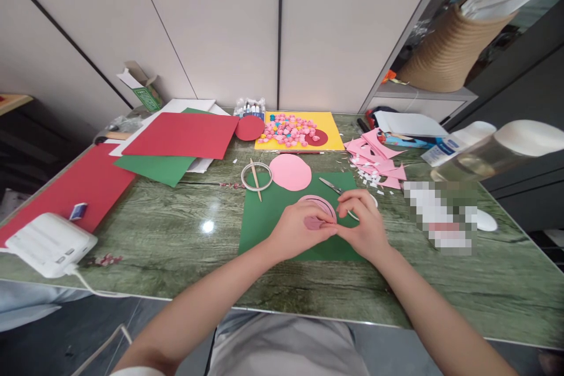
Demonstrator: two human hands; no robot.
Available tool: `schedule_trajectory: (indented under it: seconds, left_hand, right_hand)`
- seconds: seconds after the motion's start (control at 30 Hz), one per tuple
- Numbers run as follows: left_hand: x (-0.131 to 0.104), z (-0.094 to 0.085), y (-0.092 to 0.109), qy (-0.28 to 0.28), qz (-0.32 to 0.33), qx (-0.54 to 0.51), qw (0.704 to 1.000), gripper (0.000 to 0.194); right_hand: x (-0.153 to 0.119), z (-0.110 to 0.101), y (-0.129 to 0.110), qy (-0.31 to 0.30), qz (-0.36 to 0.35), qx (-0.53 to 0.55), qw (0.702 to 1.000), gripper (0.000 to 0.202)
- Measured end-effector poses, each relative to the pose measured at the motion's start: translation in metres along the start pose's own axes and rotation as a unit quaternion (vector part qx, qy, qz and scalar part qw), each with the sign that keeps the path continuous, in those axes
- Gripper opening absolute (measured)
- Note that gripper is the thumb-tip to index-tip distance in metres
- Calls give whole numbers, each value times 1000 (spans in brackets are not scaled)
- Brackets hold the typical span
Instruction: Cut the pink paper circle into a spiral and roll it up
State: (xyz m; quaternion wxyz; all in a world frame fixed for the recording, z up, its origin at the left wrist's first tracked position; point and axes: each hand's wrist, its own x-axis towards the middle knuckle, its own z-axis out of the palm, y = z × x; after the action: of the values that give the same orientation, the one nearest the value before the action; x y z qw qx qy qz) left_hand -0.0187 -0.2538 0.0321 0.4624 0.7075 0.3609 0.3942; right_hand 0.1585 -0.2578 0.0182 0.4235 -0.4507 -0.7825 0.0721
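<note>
A pink paper disc (324,204) with a dark curved line is in my left hand (303,228), its fingers closed on the near edge. My right hand (365,224) meets the left at the fingertips, its thumb and fingers curled together; what they pinch is hidden. Just beyond the right hand lie scissors (331,185), their handles partly covered by its fingers. Both hands are over a green paper sheet (267,229). A second pink disc (291,171) lies flat on that sheet's far edge. To its left, a white ring (242,176) lies with a pointed wooden stick (255,179).
A yellow sheet (337,135) holds pink, blue and yellow beads (288,131). Pink paper scraps (374,155) lie at right, near a clear bottle (480,155). Red sheets (180,134) and a white power block (50,244) are at left. A wall stands behind the table.
</note>
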Motion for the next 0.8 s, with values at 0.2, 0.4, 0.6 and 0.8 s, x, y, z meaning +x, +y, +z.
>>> schedule_trajectory:
  seconds: [0.2,0.4,0.6,0.8]
  left_hand:
    - [2,-6,-5,-64,-55,-53,995,18]
    - [4,-11,-12,-129,-132,-107,977,21]
    - [6,-9,-12,-45,-121,-118,985,16]
    - [7,-9,-6,44,-93,-84,991,12]
  right_hand:
    - [-4,0,7,-40,-51,-6,998,25]
    - [-4,-1,5,-62,-92,-5,994,27]
    - [0,-2,2,-36,-88,-2,995,31]
    - [2,-3,1,-13,-13,21,1000,31]
